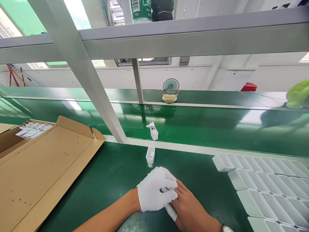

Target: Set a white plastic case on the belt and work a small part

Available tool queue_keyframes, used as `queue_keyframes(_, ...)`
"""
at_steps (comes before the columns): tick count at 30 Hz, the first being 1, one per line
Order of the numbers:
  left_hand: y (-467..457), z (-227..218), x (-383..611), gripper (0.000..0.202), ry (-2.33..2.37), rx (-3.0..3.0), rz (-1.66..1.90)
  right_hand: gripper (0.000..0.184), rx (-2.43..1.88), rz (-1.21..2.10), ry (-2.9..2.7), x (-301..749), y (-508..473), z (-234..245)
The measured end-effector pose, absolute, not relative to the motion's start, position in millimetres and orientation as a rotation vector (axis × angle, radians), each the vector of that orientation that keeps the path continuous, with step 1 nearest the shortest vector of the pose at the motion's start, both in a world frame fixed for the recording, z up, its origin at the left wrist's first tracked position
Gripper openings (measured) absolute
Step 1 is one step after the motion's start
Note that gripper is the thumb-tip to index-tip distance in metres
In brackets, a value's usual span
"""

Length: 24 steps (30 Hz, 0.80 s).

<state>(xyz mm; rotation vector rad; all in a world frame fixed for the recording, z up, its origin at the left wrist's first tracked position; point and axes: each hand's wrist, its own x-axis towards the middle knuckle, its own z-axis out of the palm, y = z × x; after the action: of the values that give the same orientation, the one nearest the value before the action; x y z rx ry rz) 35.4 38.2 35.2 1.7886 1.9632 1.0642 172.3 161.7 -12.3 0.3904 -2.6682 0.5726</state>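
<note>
Near the front edge of the counter [116,174]: left hand [154,190] lying over right hand [190,209], touching. Just behind them, a small open case [150,155]. Farther back, on the belt [217,129], another small case [154,133]. On the left, a flat cardboard box [43,167]. On the right, rows of trays [265,183]. On the far ledge, a little fan [170,90].

We see a dark green matte worktop [116,174]. On it: a flat brown cardboard box [41,167] at left, one small white plastic open case [150,155] near the far edge, rows of white plastic trays [267,183] at right. Both our hands rest on it too.

Beyond runs a glossy green conveyor belt [217,129] carrying another small white plastic case with a red bit inside [154,132].
</note>
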Motion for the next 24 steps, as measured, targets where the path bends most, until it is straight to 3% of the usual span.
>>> queue_keyframes(14,43.6,33.4,32.7,0.037,1.88,1.783,1.047,0.052,0.404,0.524,-2.664,168.1,163.4,-31.9)
queue_keyframes(24,36.9,31.0,28.7,0.014,1.89,1.796,1.039,0.031,0.371,0.409,-2.552,161.7,163.0,-50.4)
